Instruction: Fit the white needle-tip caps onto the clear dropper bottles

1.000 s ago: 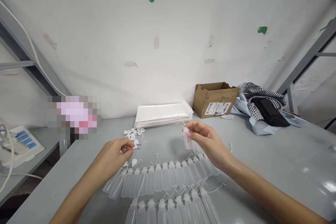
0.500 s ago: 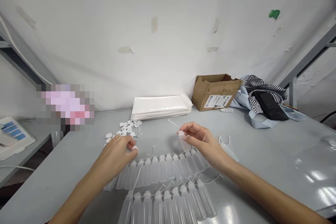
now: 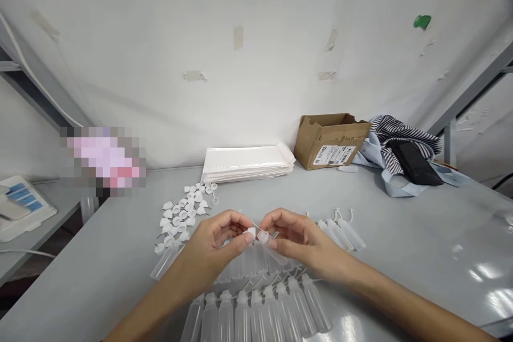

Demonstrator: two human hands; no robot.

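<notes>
Between the thumb and fingers of my left hand (image 3: 218, 246) is a small white cap (image 3: 251, 232). Right beside it, my right hand (image 3: 298, 238) pinches a translucent plastic squeeze bottle (image 3: 264, 238) near its neck; the bottle's body slants down and is partly hidden. A thin white strap rises between the two hands. Under my hands lies a row of similar bottles, largely covered by them. A nearer row of bottles (image 3: 256, 315) lies side by side, necks away from me. Loose white caps (image 3: 182, 214) are scattered left of my hands.
White padded envelopes (image 3: 248, 163) are stacked against the wall. A cardboard box (image 3: 332, 141) stands right of them, beside striped cloth (image 3: 401, 136) and a black pouch (image 3: 417, 163). More bottles (image 3: 348, 232) lie right of my right hand. One bottle (image 3: 164, 262) lies at left.
My left hand has moved right with the white cap, away from the loose caps. My right hand has come slightly left and down with its bottle, so cap and bottle neck are now close together.
</notes>
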